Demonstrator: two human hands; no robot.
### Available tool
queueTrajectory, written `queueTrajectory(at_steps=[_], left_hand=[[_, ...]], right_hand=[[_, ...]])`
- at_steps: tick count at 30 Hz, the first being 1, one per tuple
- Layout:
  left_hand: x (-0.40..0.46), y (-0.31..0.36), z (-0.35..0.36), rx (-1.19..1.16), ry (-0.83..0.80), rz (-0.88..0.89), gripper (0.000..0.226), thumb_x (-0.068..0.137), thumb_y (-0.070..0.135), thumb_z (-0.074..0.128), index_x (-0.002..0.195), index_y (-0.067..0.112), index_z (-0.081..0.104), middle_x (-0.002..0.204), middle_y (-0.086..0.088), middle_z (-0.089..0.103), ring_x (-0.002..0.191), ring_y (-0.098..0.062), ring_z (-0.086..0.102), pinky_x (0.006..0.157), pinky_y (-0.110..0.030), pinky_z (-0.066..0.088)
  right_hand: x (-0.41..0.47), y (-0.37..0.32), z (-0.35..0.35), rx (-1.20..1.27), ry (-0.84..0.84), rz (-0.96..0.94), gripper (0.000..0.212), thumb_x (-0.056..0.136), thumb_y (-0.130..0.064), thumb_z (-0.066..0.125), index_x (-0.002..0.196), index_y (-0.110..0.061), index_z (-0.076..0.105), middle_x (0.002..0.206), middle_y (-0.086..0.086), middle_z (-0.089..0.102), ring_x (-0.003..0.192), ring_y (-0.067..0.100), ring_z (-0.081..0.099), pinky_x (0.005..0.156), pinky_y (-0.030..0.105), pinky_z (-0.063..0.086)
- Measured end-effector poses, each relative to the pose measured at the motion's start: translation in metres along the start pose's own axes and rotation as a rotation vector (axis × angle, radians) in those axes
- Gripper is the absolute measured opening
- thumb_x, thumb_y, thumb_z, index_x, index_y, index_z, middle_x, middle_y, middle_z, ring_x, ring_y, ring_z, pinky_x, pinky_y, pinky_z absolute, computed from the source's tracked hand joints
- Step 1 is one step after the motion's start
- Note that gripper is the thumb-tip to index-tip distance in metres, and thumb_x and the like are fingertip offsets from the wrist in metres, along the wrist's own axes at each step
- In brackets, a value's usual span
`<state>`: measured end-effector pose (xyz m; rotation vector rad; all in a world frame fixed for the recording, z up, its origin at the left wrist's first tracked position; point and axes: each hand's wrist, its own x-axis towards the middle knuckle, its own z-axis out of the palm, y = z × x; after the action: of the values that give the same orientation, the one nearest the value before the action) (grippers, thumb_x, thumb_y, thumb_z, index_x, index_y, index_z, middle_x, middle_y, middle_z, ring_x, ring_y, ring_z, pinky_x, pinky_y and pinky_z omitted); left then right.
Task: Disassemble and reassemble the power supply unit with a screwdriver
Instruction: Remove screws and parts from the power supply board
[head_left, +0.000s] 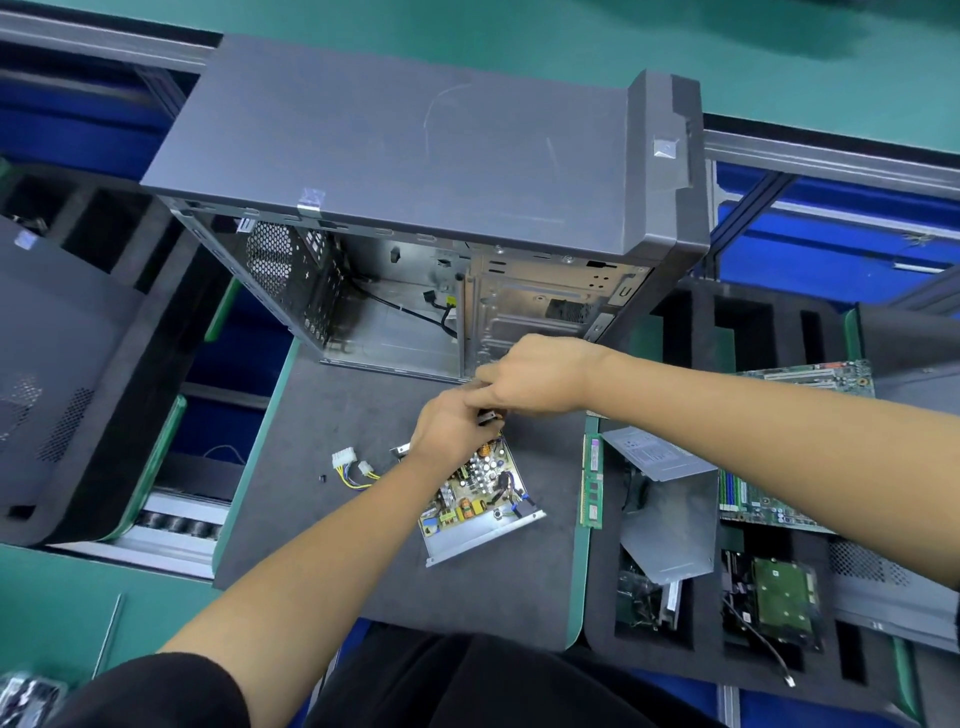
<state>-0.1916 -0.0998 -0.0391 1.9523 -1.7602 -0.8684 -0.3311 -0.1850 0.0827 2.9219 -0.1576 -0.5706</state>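
The opened power supply unit (475, 499) lies on the dark mat (322, 415), its yellow circuit board bare in the metal tray. Its white connectors on yellow wires (353, 465) trail to the left. My left hand (449, 431) is curled over the far end of the unit and grips a small dark part (488, 417) there. My right hand (535, 376) reaches in from the right, fingers pinching at the same spot just above my left hand. What exactly they hold is hidden. The unit's grey metal cover (665, 509) lies in the tray at right. No screwdriver can be seen.
An empty computer case (415, 171) stands open behind the mat. A tiny black screw (322, 478) lies left of the wires. A RAM stick (592, 480), a motherboard (769, 499) and a hard drive (784, 597) sit in the foam tray at right. A case panel (57, 374) lies at left.
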Motion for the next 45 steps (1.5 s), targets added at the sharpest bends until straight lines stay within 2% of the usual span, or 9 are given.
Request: queueTrajectory(at_steps=[5, 11, 17, 21, 25, 32, 36, 41, 45], left_hand=[[0.002, 0.002, -0.001, 0.087, -0.017, 0.04, 0.021, 0.081, 0.035, 0.076, 0.085, 0.031, 0.056, 0.087, -0.002, 0.075, 0.085, -0.03, 0.069, 0.061, -0.027, 0.036], [0.0, -0.001, 0.001, 0.027, -0.006, 0.008, 0.021, 0.08, 0.032, 0.079, 0.098, 0.026, 0.07, 0.089, 0.005, 0.075, 0.087, -0.021, 0.07, 0.065, -0.024, 0.04], [0.001, -0.001, -0.001, 0.075, -0.015, 0.063, 0.017, 0.081, 0.037, 0.076, 0.087, 0.031, 0.062, 0.092, 0.002, 0.075, 0.088, -0.027, 0.068, 0.062, -0.028, 0.036], [0.004, -0.003, 0.003, 0.131, -0.053, 0.027, 0.026, 0.086, 0.04, 0.072, 0.104, 0.021, 0.071, 0.101, -0.001, 0.075, 0.099, -0.024, 0.067, 0.067, -0.027, 0.039], [0.001, -0.005, 0.003, 0.037, -0.013, 0.018, 0.028, 0.082, 0.034, 0.077, 0.109, 0.025, 0.07, 0.103, 0.006, 0.075, 0.099, -0.019, 0.069, 0.071, -0.026, 0.046], [0.003, -0.003, 0.002, 0.109, -0.013, 0.067, 0.023, 0.082, 0.036, 0.074, 0.102, 0.029, 0.065, 0.097, 0.005, 0.073, 0.094, -0.025, 0.067, 0.065, -0.028, 0.036], [0.005, -0.003, 0.003, 0.125, 0.004, 0.103, 0.018, 0.081, 0.034, 0.074, 0.097, 0.026, 0.068, 0.094, 0.0, 0.075, 0.091, -0.028, 0.069, 0.063, -0.028, 0.035], [0.009, -0.013, 0.007, 0.212, -0.032, 0.164, 0.026, 0.09, 0.037, 0.069, 0.104, 0.015, 0.069, 0.101, -0.006, 0.074, 0.101, -0.029, 0.067, 0.073, -0.033, 0.045], [0.013, -0.012, 0.003, 0.19, -0.042, 0.137, 0.025, 0.087, 0.037, 0.074, 0.099, 0.016, 0.068, 0.095, -0.008, 0.074, 0.096, -0.032, 0.068, 0.068, -0.033, 0.041]], right_hand=[[0.005, -0.002, -0.002, 0.067, -0.14, 0.151, 0.033, 0.098, -0.049, 0.049, 0.104, -0.016, 0.053, 0.091, 0.005, 0.067, 0.07, 0.031, 0.06, 0.052, 0.033, 0.034], [-0.002, 0.004, -0.005, 0.079, -0.023, -0.009, 0.025, 0.096, -0.021, 0.057, 0.119, -0.024, 0.047, 0.098, 0.002, 0.063, 0.068, 0.027, 0.058, 0.052, 0.033, 0.031], [0.005, -0.005, 0.0, 0.014, -0.148, 0.141, 0.045, 0.1, -0.055, 0.04, 0.106, -0.015, 0.059, 0.091, 0.007, 0.07, 0.067, 0.031, 0.058, 0.045, 0.03, 0.021], [-0.002, 0.001, -0.002, 0.166, -0.047, 0.058, 0.046, 0.084, -0.036, 0.061, 0.117, -0.025, 0.031, 0.094, 0.004, 0.061, 0.061, 0.029, 0.046, 0.045, 0.03, 0.019], [-0.005, 0.006, -0.004, 0.142, -0.006, -0.001, 0.039, 0.084, -0.011, 0.061, 0.115, -0.026, 0.044, 0.094, 0.0, 0.065, 0.066, 0.027, 0.056, 0.05, 0.031, 0.026], [-0.002, -0.002, 0.005, 0.073, -0.074, 0.211, 0.036, 0.1, -0.043, 0.043, 0.112, -0.018, 0.066, 0.086, 0.006, 0.07, 0.064, 0.03, 0.054, 0.045, 0.03, 0.02], [-0.001, -0.006, 0.004, 0.138, -0.054, 0.238, 0.042, 0.094, -0.051, 0.045, 0.123, -0.021, 0.048, 0.091, 0.005, 0.066, 0.066, 0.03, 0.054, 0.047, 0.031, 0.023], [-0.002, 0.003, -0.01, 0.164, -0.006, 0.022, 0.029, 0.09, -0.022, 0.06, 0.116, -0.023, 0.049, 0.1, 0.001, 0.063, 0.079, 0.029, 0.064, 0.055, 0.035, 0.033], [0.002, 0.004, -0.013, 0.112, -0.073, 0.106, 0.025, 0.095, -0.034, 0.059, 0.114, -0.017, 0.057, 0.098, 0.008, 0.07, 0.084, 0.033, 0.067, 0.059, 0.035, 0.037]])
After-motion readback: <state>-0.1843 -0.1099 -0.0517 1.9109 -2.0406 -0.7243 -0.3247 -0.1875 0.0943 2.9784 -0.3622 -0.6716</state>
